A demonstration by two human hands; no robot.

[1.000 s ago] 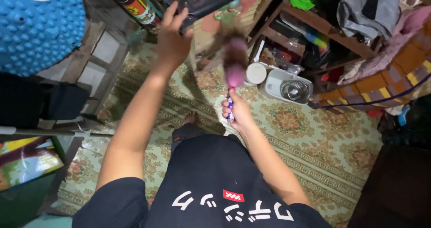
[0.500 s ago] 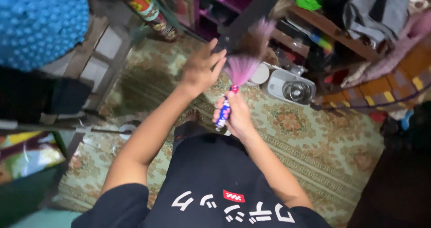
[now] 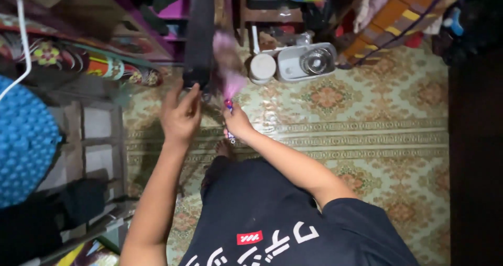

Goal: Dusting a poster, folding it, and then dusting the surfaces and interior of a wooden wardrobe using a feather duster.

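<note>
**Mia:** What is the biggest thing by the person's hands?

**Ben:** The long black blade (image 3: 200,33). It looks like a fan blade. It runs up and away from the person, and its near end sits right by the left hand.

**Mia:** Is the left hand (image 3: 179,115) holding it?

**Ben:** The fingers reach up to the blade's near end and touch it. They are spread a bit, not wrapped tight around it. So it looks more like steadying than a firm hold.

**Mia:** And the right hand (image 3: 237,121)?

**Ben:** It is closed tight on the handle of a small pink duster (image 3: 227,69). The hand is just right of the blade's near end.

**Mia:** Which way does the duster point?

**Ben:** Up from the fist, nearly in line with the blade. Its fluffy end lies just beside the blade's right edge, maybe brushing it. The picture is too blurry there to be sure.

**Mia:** Which hand is nearer the blade?

**Ben:** The left one.
</note>
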